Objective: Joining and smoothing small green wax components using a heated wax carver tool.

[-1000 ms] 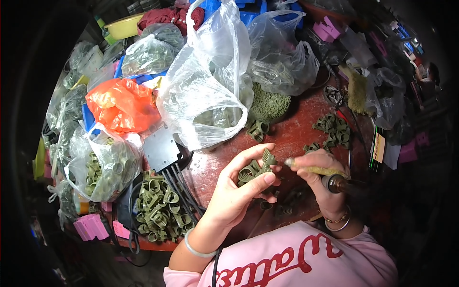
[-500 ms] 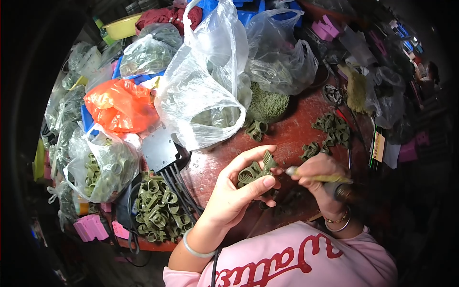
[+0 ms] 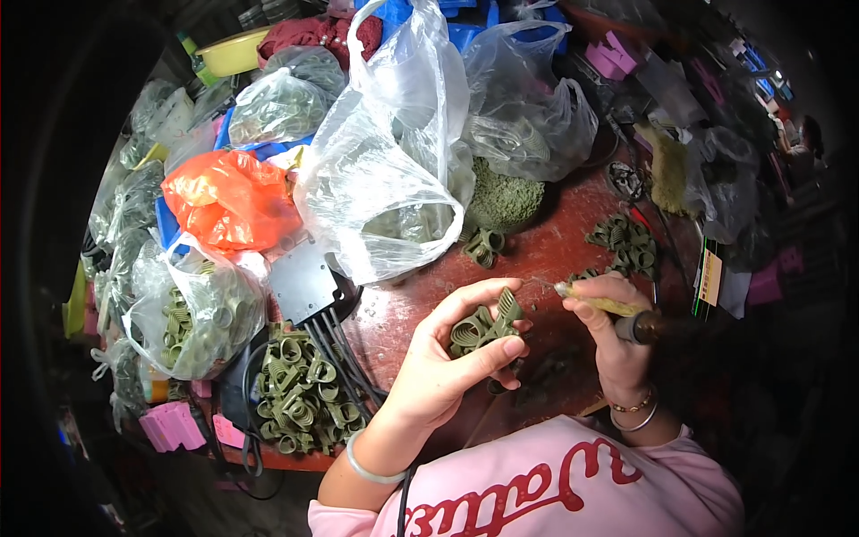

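My left hand (image 3: 452, 353) is closed around a dark green ribbed piece (image 3: 470, 333) with ring-shaped loops, pinched between thumb and fingers above the table. To its right, my right hand (image 3: 613, 336) grips a pen-like tool (image 3: 617, 307) with a yellow-wrapped handle and a dark thick rear end. The tool's thin tip points left toward the green piece, apart from it. A small heap of similar green pieces (image 3: 624, 243) lies beyond my right hand. One more green piece (image 3: 484, 247) rests on the table beyond my left hand.
A large pile of green ring pieces (image 3: 300, 394) lies at the left, beside black cables (image 3: 335, 353) and a grey metal box (image 3: 302, 282). Clear plastic bags (image 3: 394, 179) and an orange bag (image 3: 231, 201) crowd the far side of the red table (image 3: 394, 313). Pink blocks (image 3: 172, 426) sit front left.
My right hand has moved slightly up and right, taking the tool's tip away from the green piece. My left hand still holds that piece, shifted a little right and down.
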Demonstrator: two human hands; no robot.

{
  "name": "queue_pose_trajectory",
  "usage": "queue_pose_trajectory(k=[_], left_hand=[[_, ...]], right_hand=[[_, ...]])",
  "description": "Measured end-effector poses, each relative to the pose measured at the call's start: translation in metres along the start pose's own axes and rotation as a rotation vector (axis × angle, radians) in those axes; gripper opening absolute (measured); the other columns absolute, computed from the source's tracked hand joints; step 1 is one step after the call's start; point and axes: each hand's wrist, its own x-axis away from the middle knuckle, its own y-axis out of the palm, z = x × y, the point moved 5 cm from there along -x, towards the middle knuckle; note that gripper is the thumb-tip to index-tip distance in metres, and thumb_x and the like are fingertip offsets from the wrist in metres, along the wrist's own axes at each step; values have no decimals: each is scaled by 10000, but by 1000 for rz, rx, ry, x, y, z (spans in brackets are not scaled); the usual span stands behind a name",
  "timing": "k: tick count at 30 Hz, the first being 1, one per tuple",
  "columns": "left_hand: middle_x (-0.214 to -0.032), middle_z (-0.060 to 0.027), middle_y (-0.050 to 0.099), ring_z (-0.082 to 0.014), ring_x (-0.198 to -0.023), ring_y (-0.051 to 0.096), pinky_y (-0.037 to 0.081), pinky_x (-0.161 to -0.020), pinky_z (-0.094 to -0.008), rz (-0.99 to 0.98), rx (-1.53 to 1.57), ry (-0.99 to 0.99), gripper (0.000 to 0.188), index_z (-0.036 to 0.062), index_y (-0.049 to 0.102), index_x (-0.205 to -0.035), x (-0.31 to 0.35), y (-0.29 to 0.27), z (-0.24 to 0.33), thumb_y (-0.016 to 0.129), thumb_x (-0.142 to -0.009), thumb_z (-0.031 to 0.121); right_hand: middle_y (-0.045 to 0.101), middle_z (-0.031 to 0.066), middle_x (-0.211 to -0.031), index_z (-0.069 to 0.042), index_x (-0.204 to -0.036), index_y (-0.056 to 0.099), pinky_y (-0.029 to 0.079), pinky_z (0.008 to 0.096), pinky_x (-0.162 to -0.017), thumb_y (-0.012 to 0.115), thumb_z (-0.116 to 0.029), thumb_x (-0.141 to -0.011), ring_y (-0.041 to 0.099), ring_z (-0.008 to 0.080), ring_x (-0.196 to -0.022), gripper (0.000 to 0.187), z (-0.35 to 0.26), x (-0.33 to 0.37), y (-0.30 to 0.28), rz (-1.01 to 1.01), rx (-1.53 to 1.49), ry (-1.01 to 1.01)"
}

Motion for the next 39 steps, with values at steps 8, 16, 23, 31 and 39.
queue_pose_trajectory(k=[8, 16, 23, 31, 39], left_hand=[[-1032, -19, 545, -92, -853, 608, 556, -624, -222, 38, -121, 47, 484, 53, 529, -1256, 2, 0, 1, 702, -811, -30], [-933, -86, 631, -194, -845, 632, 504, -769, -312, 109, -924, 533, 467, 23, 582, -1116, 3, 10, 13, 789, -698, 36], [-1060, -72, 606, -136, -992, 588, 467, -887, -275, 64, -933, 482, 493, -13, 559, -1147, 3, 11, 11, 784, -709, 10], [-969, -42, 617, -100, -900, 591, 486, -806, -251, 62, -479, 278, 423, 7, 555, -1147, 1, 1, 6, 742, -768, -5], [-952, -62, 607, -124, -859, 588, 482, -761, -248, 191, -828, 489, 315, 0, 583, -1073, 32, 12, 40, 692, -778, -21]], right_hand=[[695, 94, -959, 4, -1004, 662, 508, 253, -779, 667, -31, -870, 654, 138, -881, 139, 6, 3, -3, 111, -88, 210], [682, 95, -968, 25, -1088, 599, 517, 250, -773, 671, -60, -887, 659, 123, -836, 230, 3, 2, 10, -36, -53, 160], [671, 62, -952, 10, -1077, 607, 503, 235, -761, 738, 28, -793, 625, 97, -855, 313, -2, 2, 20, -100, -90, 198], [665, 68, -954, 6, -1040, 607, 498, 255, -790, 743, 21, -783, 629, 121, -877, 292, 0, 7, 13, -58, -109, 174], [648, 20, -923, -29, -983, 641, 461, 225, -750, 729, 1, -803, 594, 88, -838, 202, 0, 13, 10, 31, 8, 407]])
